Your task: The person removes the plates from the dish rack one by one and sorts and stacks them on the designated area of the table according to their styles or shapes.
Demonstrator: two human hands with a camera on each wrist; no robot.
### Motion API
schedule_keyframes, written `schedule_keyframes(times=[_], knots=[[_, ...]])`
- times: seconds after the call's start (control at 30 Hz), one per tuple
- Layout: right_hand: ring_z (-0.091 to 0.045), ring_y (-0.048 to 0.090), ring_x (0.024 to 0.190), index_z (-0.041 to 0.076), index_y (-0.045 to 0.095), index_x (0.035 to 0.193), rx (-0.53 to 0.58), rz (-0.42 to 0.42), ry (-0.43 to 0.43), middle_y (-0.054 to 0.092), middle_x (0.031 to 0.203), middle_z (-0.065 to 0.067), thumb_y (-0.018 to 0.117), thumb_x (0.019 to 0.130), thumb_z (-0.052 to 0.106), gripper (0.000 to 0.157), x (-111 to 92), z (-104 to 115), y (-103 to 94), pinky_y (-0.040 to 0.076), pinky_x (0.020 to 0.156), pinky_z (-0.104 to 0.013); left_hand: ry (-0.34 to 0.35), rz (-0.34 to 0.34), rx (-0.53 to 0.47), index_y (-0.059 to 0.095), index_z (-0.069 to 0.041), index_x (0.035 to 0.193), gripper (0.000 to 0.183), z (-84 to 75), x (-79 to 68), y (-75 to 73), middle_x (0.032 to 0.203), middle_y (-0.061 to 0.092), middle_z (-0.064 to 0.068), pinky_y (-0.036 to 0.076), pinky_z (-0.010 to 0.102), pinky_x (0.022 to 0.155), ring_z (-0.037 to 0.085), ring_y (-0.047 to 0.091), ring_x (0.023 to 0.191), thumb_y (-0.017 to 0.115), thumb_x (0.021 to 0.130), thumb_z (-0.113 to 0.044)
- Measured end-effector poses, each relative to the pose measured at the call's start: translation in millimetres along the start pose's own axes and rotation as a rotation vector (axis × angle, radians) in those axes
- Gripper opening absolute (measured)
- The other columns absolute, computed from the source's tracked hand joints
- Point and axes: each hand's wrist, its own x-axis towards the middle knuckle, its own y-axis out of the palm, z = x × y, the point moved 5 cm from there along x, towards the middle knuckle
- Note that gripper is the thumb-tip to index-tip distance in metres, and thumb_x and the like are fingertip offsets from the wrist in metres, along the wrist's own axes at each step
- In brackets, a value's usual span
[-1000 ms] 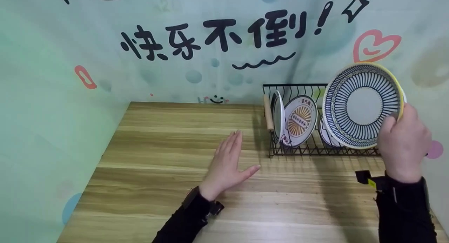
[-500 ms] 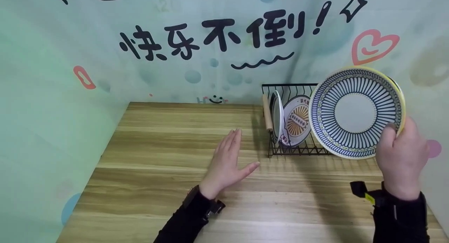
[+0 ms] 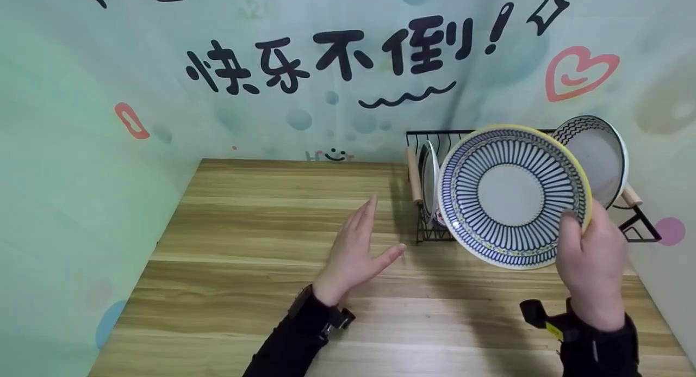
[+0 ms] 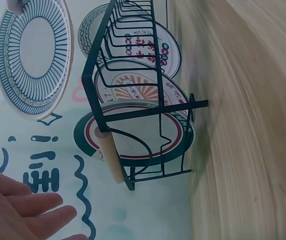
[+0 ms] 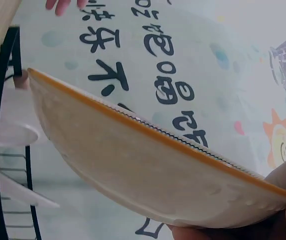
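Observation:
My right hand point(image 3: 592, 263) pinches the right rim of a round plate point(image 3: 511, 195) with a blue striped pattern and a yellow edge, thumb on its face. The plate is raised in front of a black wire dish rack point(image 3: 435, 233), hiding much of it. From the right wrist view, the plate's pale underside point(image 5: 148, 165) shows. Left of the rack, my left hand point(image 3: 353, 252) has its fingers extended, thumb spread, and holds nothing. In the left wrist view, several plates stand in the rack, among them a green-rimmed plate point(image 4: 138, 132) and one with an orange sunburst point(image 4: 133, 82).
Behind the held plate, a plate with a dark wavy border point(image 3: 595, 154) stands at the rack's right end. The rack has wooden handles point(image 3: 414, 175). It stands on a wooden table point(image 3: 244, 246), against a printed cloth backdrop point(image 3: 261, 116).
My right hand has carried the striped plate left and down, toward me. The wavy-bordered plate and the rack's right end have come into view. My left hand has hardly moved.

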Motion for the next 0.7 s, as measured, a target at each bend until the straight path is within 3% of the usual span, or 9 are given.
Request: schedule_keyframes(times=[0.47, 0.7], knots=[[0.010, 0.050, 0.074, -0.007, 0.065, 0.118, 0.102, 0.090, -0.044, 0.069, 0.096, -0.023, 0.047, 0.096, 0.005, 0.031, -18, 10, 22.8, 0.040, 0.061, -0.006, -0.040, -0.005, -0.131, 0.016, -0.003, 0.157, 0.094, -2.4, 3.8, 3.6, 0.160, 0.025, 0.016, 0.025, 0.052, 0.116, 0.034, 0.027, 0.144, 0.061, 0.092, -0.055], [0.010, 0.054, 0.078, -0.008, 0.064, 0.119, 0.160, 0.147, -0.035, 0.070, 0.098, -0.023, 0.046, 0.097, 0.002, 0.030, -26, 11, 34.3, 0.044, 0.069, -0.006, -0.036, -0.021, -0.189, 0.021, -0.001, 0.156, 0.090, 0.8, 4.8, 6.3, 0.155, 0.036, 0.015, 0.031, 0.049, 0.114, 0.029, 0.040, 0.138, 0.064, 0.092, -0.048]])
